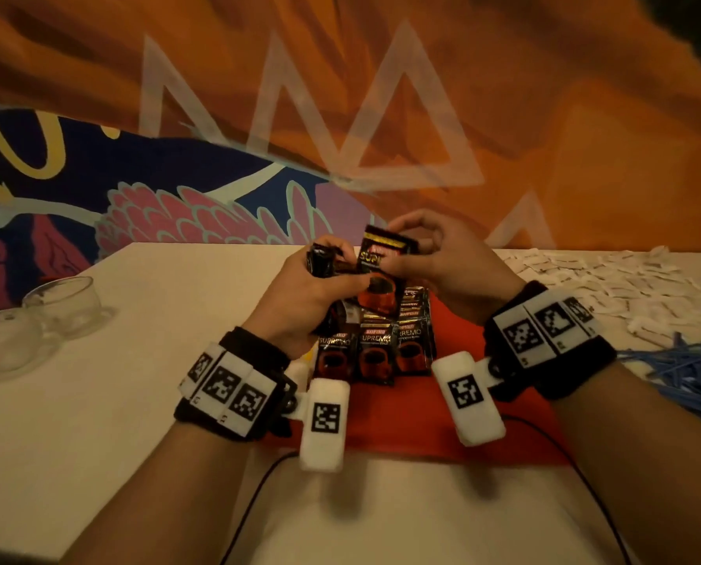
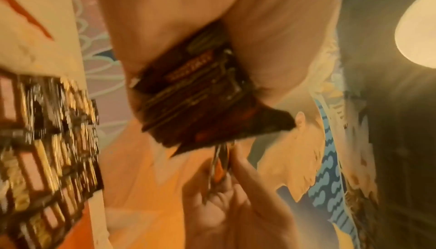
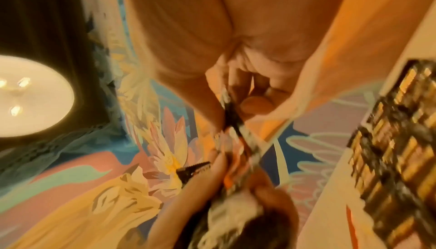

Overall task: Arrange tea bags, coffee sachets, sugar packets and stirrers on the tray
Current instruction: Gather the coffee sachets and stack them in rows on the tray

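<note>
Item: single coffee sachet (image 1: 381, 261), dark with a red cup print, held raised above the red tray (image 1: 454, 418). It is pinched at its upper edge by the right hand (image 1: 442, 258), thumb and fingers curled onto it. Its lower part is touched by the thumb of the left hand (image 1: 308, 295).

Item: stack of coffee sachets (image 2: 195, 92), gripped in the left hand between curled fingers and palm, just left of the single sachet. In the left wrist view the stack is seen edge-on, with the right hand below it.

Item: rows of coffee sachets (image 1: 375, 344), laid overlapping on the tray, directly beneath both hands. The far rows are partly hidden by the hands and the raised sachet.

Surroundings: a white table (image 1: 136, 360) on which the tray lies. Two clear glass cups (image 1: 35, 320) are set at the left, well apart from the tray. White packets (image 1: 609, 279) are scattered at the far right. Blue stirrers (image 1: 683, 369) are heaped at the right edge, near the right wrist. A patterned orange cloth (image 1: 544, 116) is seen behind the table.
</note>
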Available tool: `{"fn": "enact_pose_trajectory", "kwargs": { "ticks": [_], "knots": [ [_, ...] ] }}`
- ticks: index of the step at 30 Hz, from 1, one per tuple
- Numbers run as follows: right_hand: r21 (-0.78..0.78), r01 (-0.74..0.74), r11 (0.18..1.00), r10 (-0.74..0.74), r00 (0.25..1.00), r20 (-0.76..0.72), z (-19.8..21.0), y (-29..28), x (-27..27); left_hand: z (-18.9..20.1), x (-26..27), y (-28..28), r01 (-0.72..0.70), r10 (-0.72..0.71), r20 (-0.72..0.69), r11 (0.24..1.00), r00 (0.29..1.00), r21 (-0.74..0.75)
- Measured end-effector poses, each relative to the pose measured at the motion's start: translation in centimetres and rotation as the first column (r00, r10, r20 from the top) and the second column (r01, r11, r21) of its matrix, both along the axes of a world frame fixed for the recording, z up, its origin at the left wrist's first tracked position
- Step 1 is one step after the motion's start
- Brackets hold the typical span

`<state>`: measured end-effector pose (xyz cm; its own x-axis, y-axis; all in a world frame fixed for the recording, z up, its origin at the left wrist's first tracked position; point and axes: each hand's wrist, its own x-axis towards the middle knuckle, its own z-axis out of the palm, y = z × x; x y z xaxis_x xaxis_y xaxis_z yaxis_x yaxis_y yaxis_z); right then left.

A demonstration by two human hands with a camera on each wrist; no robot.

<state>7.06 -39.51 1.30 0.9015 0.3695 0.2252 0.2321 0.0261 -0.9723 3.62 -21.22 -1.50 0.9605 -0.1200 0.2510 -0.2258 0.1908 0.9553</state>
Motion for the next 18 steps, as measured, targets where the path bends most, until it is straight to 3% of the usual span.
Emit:
{"fn": "enact_pose_trajectory", "kwargs": {
  "ticks": [2,3,9,14,18],
  "knots": [
    [0.19,0.032,0.981,-0.012,0.994,-0.104,-0.2,0.5,-0.6,0.1,-0.4,-0.7,-0.029,0.033,0.022,0.99,0.999,-0.134],
    [0.189,0.044,0.981,-0.02,0.992,-0.127,-0.4,0.6,-0.9,0.1,-0.6,-0.9,-0.05,0.055,0.024,0.985,0.998,-0.166],
    [-0.217,0.132,0.967,-0.156,0.983,-0.095,-2.3,-2.1,-1.3,-0.5,-1.4,-0.8,-0.151,0.124,-0.131,0.963,0.984,-0.225],
    [-0.67,0.192,0.717,-0.309,0.949,-0.058,-4.6,-5.3,-0.8,-1.6,-1.7,0.8,-0.149,0.067,-0.247,0.931,0.967,-0.333],
    [-0.731,0.181,0.657,-0.362,0.927,-0.095,-5.5,-5.4,-1.3,-1.8,-2.4,0.8,-0.099,0.011,-0.242,0.93,0.97,-0.353]
  ]
}}
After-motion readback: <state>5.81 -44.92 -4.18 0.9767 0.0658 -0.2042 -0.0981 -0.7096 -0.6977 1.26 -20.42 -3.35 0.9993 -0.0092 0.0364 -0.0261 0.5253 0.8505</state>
